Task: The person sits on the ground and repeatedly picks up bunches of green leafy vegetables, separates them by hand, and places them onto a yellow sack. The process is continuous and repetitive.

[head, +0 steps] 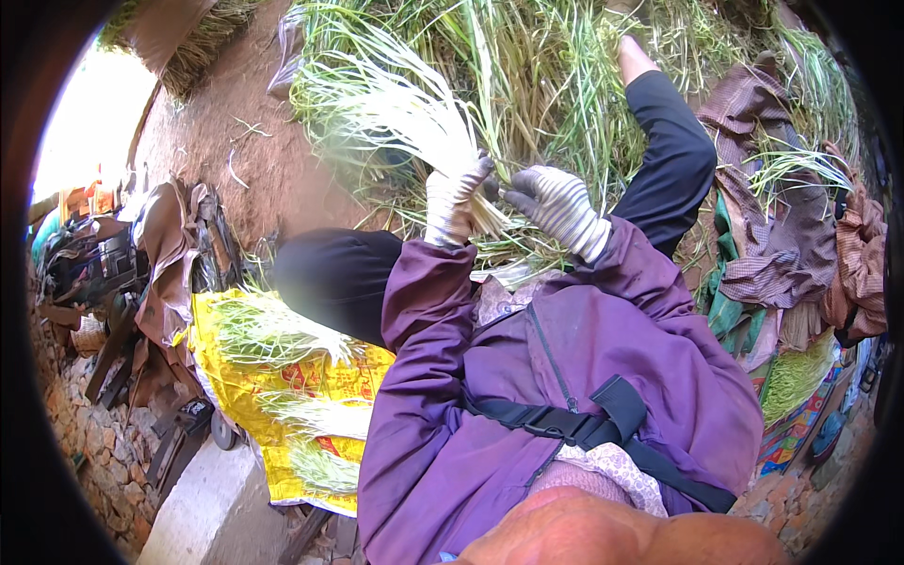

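My left hand (452, 201), in a striped knit glove with dark fingertips, is closed around a bunch of long pale-green grass-like stems (417, 116). The cut-looking ends stick out below the fist, and the loose tops fan up and left. Close on its right is my right hand (558, 205), in a matching glove, with bent fingers pointing at the bunch. Whether a strand is between those fingertips cannot be made out. A large heap of green and straw-coloured stems (530, 92) lies just beyond both hands, between my legs.
At lower left, several small bunches (282, 328) lie on a yellow printed sheet (240, 395). Scrap wood and cloths (169, 247) are piled beyond it, near a pale concrete block (205, 501). Checked cloth (770, 261) lies at right with a few stems on it. Bare reddish ground (261, 169) shows at upper left.
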A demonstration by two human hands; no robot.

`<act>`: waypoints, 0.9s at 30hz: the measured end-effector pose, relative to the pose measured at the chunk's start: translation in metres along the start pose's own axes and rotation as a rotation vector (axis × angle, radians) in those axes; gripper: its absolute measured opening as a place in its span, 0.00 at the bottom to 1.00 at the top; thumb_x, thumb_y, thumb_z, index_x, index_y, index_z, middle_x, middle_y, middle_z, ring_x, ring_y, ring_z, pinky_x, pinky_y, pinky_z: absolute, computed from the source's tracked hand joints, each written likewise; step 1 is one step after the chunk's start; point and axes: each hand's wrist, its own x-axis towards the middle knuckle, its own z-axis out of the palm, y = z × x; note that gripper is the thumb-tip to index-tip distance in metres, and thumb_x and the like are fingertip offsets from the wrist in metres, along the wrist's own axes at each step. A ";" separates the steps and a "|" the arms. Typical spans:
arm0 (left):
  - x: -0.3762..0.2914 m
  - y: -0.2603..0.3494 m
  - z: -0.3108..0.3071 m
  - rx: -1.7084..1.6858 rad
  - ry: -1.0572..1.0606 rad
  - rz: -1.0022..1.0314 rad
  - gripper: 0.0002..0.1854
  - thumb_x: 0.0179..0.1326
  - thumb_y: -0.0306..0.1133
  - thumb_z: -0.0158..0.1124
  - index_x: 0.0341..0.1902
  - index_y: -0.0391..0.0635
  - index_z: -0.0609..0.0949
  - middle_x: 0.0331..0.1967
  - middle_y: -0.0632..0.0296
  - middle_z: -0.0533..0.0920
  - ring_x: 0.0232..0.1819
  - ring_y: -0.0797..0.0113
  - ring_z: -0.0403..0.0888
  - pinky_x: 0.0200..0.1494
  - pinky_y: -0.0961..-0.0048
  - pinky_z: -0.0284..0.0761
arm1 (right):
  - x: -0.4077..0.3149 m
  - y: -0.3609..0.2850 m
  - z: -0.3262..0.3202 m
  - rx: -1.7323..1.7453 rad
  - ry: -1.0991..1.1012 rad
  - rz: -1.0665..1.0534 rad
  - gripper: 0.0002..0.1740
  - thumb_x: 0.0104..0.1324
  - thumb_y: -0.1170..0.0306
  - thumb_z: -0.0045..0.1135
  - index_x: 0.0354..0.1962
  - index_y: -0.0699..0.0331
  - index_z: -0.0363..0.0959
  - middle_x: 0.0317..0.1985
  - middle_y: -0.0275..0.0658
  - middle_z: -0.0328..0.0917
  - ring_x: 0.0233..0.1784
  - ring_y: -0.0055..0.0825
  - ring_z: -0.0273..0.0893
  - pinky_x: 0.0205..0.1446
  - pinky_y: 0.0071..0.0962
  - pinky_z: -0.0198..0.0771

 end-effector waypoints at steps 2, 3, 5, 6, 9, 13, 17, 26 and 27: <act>0.005 -0.007 -0.002 0.073 0.030 0.044 0.13 0.51 0.23 0.71 0.41 0.39 0.80 0.27 0.64 0.81 0.21 0.72 0.76 0.22 0.75 0.73 | -0.003 -0.004 0.001 -0.184 -0.063 -0.038 0.11 0.61 0.60 0.57 0.31 0.60 0.76 0.26 0.44 0.77 0.31 0.44 0.77 0.36 0.42 0.70; 0.008 -0.010 -0.004 0.088 0.029 0.059 0.13 0.51 0.22 0.70 0.40 0.39 0.80 0.26 0.63 0.80 0.20 0.72 0.76 0.22 0.75 0.73 | -0.004 -0.005 0.000 -0.198 -0.135 -0.026 0.12 0.60 0.60 0.58 0.34 0.60 0.77 0.28 0.44 0.78 0.32 0.44 0.77 0.36 0.40 0.71; 0.011 -0.014 -0.005 0.128 0.069 0.069 0.12 0.50 0.21 0.70 0.40 0.38 0.80 0.24 0.63 0.80 0.18 0.72 0.75 0.21 0.76 0.72 | -0.004 -0.006 -0.004 0.068 -0.185 0.089 0.15 0.61 0.59 0.59 0.38 0.61 0.78 0.29 0.44 0.79 0.33 0.42 0.78 0.37 0.36 0.72; 0.011 -0.016 -0.006 0.079 0.059 0.067 0.11 0.49 0.19 0.69 0.38 0.38 0.79 0.22 0.63 0.79 0.17 0.72 0.75 0.20 0.77 0.72 | -0.003 -0.005 -0.007 0.133 -0.131 0.155 0.16 0.61 0.59 0.59 0.39 0.61 0.78 0.29 0.44 0.80 0.33 0.40 0.79 0.37 0.33 0.73; 0.008 -0.016 -0.005 0.086 0.045 0.085 0.11 0.50 0.19 0.69 0.37 0.38 0.79 0.22 0.63 0.79 0.17 0.73 0.75 0.20 0.77 0.72 | 0.010 0.000 -0.014 0.322 0.000 0.354 0.17 0.62 0.57 0.60 0.39 0.62 0.79 0.31 0.42 0.81 0.32 0.28 0.80 0.38 0.26 0.73; 0.004 -0.013 0.002 0.172 -0.014 0.156 0.09 0.51 0.21 0.68 0.37 0.38 0.80 0.23 0.66 0.79 0.19 0.75 0.74 0.22 0.80 0.71 | 0.040 0.010 -0.006 0.161 -0.036 0.313 0.24 0.61 0.47 0.56 0.37 0.62 0.79 0.30 0.44 0.81 0.35 0.36 0.80 0.40 0.32 0.72; 0.002 -0.018 0.007 0.158 0.084 0.231 0.08 0.47 0.21 0.67 0.32 0.37 0.80 0.23 0.67 0.79 0.20 0.77 0.74 0.23 0.79 0.70 | 0.046 0.014 0.012 0.295 -0.014 0.417 0.22 0.62 0.50 0.56 0.34 0.63 0.79 0.24 0.41 0.79 0.27 0.31 0.77 0.35 0.30 0.70; 0.026 -0.042 -0.006 0.507 0.265 0.301 0.12 0.44 0.20 0.66 0.35 0.36 0.80 0.24 0.62 0.80 0.23 0.71 0.77 0.28 0.74 0.74 | 0.032 0.022 -0.016 0.711 0.511 0.399 0.14 0.62 0.62 0.63 0.23 0.63 0.76 0.16 0.27 0.73 0.18 0.10 0.64 0.24 0.14 0.58; 0.028 -0.044 -0.009 0.562 0.268 0.339 0.13 0.44 0.20 0.65 0.36 0.35 0.80 0.26 0.62 0.81 0.25 0.71 0.78 0.30 0.74 0.75 | 0.035 0.020 -0.023 0.699 0.550 0.363 0.14 0.62 0.63 0.63 0.23 0.63 0.76 0.16 0.28 0.74 0.18 0.10 0.65 0.24 0.14 0.58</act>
